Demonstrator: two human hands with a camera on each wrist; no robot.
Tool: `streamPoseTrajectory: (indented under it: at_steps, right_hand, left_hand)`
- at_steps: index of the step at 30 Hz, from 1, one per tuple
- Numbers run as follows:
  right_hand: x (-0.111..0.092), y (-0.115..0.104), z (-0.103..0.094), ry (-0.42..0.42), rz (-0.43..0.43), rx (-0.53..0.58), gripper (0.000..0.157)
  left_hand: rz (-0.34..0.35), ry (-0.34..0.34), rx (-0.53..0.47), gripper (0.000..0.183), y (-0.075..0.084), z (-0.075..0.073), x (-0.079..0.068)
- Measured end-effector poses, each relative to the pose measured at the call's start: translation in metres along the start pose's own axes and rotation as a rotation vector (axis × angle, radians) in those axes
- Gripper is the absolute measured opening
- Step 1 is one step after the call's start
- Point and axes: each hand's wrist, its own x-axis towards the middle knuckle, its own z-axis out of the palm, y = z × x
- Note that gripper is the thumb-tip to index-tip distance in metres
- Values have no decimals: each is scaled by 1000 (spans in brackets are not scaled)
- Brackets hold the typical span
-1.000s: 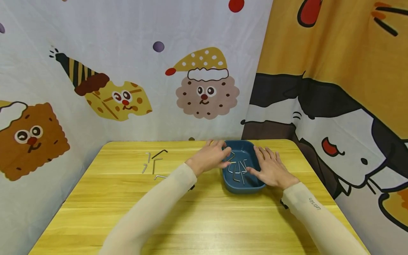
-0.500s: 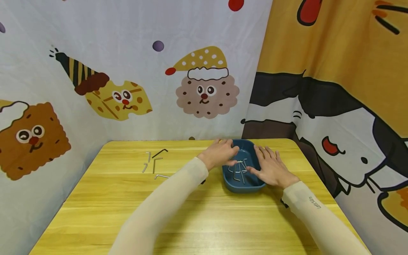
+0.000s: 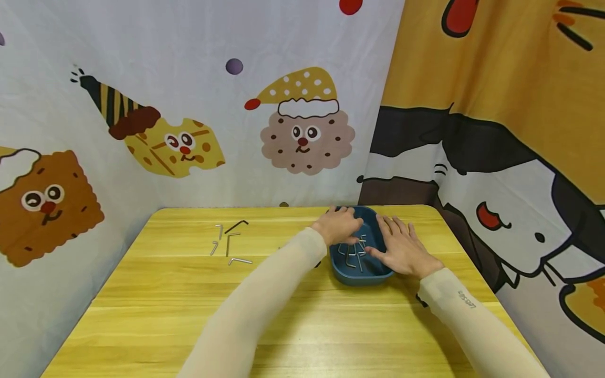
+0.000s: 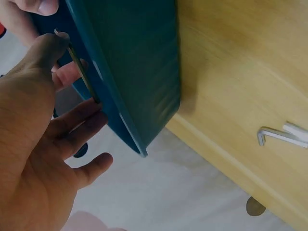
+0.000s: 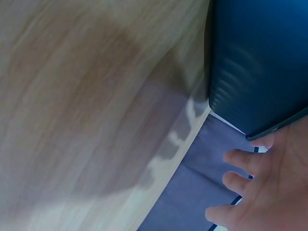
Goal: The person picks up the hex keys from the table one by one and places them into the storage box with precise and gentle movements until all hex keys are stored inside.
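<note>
A blue plastic bin (image 3: 361, 281) stands at the back right of the table, with several silver hex keys (image 3: 351, 261) lying in it. Over its left side reaches my left hand (image 3: 336, 226). The left wrist view shows that hand's thumb and fingers pinching a hex key (image 4: 83, 72), inside the bin's rim. My right hand (image 3: 404, 252) rests along the bin's right rim, its fingers spread and fairly straight. From the right wrist, its fingertips extend past the bin's corner (image 5: 252, 134).
Left of the bin, several more hex keys lie on the wooden table (image 3: 302, 325), among them a black hex key (image 3: 236, 227) and a silver hex key (image 3: 241, 261). A printed curtain (image 3: 189, 42) hangs right behind the table's far edge.
My left hand has shifted rightward, further over the bin, with the hex key in its fingers. The sleeve now uncovers the whole front hex key on the table. My right hand has stayed put.
</note>
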Motion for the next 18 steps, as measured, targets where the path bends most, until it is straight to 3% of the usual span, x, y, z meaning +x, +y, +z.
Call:
streamPoseTrajectory:
  at_steps: [5, 8, 12, 18]
  right_hand:
    - [0, 0, 0, -6, 3, -3, 108]
    - [1, -1, 0, -5, 1, -2, 109]
    - [2, -1, 0, -5, -1, -10, 109]
    - [2, 1, 0, -2, -1, -24, 107]
  left_hand:
    - [-22, -32, 38, 56, 7, 2, 8]
    - [-18, -35, 40, 59, 9, -3, 2]
    - [-7, -3, 23, 59, 9, -3, -3]
    - [-5, 62, -18, 45, 4, -2, -17]
